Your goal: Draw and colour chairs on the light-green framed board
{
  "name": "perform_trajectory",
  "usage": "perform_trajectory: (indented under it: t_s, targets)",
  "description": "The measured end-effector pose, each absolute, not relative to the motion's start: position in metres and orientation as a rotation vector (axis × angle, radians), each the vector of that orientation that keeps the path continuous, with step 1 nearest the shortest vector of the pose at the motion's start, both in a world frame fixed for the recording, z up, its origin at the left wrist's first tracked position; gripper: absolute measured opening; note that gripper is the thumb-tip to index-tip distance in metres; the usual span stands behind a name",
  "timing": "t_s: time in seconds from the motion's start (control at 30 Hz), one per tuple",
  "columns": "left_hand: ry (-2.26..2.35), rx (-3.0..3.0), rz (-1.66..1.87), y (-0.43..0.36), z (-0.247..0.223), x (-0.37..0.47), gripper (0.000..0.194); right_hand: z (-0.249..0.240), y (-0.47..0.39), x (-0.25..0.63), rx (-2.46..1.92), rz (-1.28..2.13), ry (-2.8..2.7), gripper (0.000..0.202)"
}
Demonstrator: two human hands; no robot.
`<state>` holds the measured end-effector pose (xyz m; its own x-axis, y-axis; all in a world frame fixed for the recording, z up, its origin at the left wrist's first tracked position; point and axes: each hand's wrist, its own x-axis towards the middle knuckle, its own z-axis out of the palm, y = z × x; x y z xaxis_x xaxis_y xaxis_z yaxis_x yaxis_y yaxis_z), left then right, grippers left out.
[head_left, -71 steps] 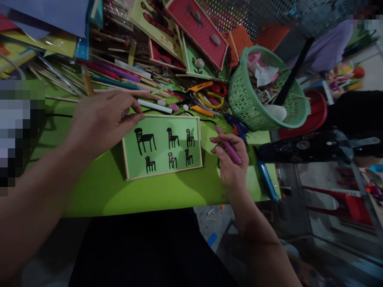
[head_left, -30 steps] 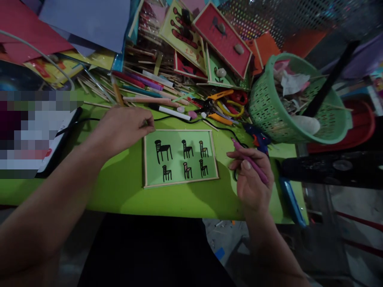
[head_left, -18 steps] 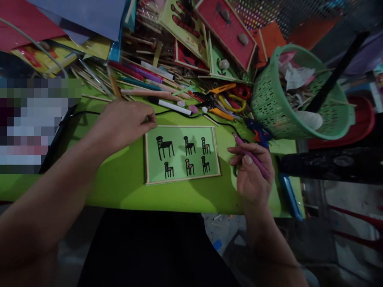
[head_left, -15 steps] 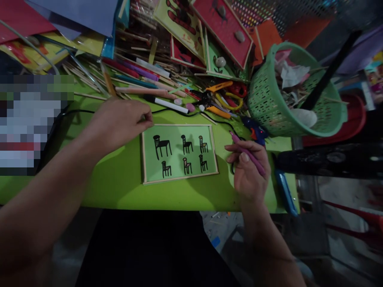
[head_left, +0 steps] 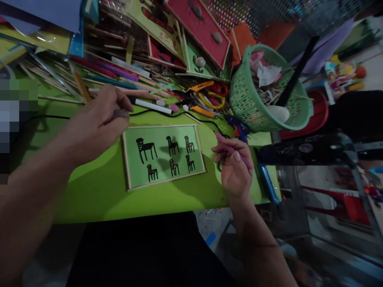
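A green picture card (head_left: 161, 175) with several small black chair drawings lies on the green table, edged by thin wooden sticks. My left hand (head_left: 104, 123) is raised near the card's upper left corner, its fingers curled together. Whatever is between those fingers, if anything, is hidden. To the right of the card, my right hand (head_left: 236, 171) is closed around a pink pen (head_left: 229, 147), whose tip points up and left, apart from the card.
A green basket (head_left: 239, 95) of scraps stands at the right, with a blue glue gun (head_left: 237, 125) before it. Markers (head_left: 154, 106), scissors (head_left: 206, 99) and wooden sticks crowd the back. More framed cards (head_left: 203, 32) are stacked behind. A black cable crosses the table.
My left hand has come away from the card's upper left corner, moving left. The view has shifted, so the table's things appear farther left. My right hand still holds the pen.
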<state>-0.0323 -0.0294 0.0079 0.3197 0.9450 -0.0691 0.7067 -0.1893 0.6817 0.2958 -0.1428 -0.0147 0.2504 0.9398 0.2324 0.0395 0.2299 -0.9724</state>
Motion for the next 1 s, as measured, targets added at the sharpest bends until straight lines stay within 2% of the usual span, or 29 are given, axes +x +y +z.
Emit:
perform_trajectory:
  t_s: [0.13,0.3,0.47,0.67,1.0]
  targets:
    - [1.289,1.895,0.683,-0.034,0.002,-0.025,0.011,-0.017,-0.143,0.298,-1.229,0.810,-1.155,0.031]
    - [1.199,1.816,0.694,-0.036,0.002,-0.016,0.025,-0.017,-0.139,0.298,-1.263,0.819,-1.123,0.029]
    - [1.088,1.672,0.699,-0.040,0.011,-0.011,0.031,0.005,-0.131,0.285,-1.237,0.955,-1.112,0.025]
    - [0.942,1.429,0.739,-0.043,0.007,-0.008,0.029,0.034,-0.113,0.253,-1.174,1.121,-1.132,0.028]
    - [0.873,1.340,0.757,-0.046,0.011,-0.005,0.040,0.024,-0.102,0.232,-1.100,1.232,-1.080,0.029]
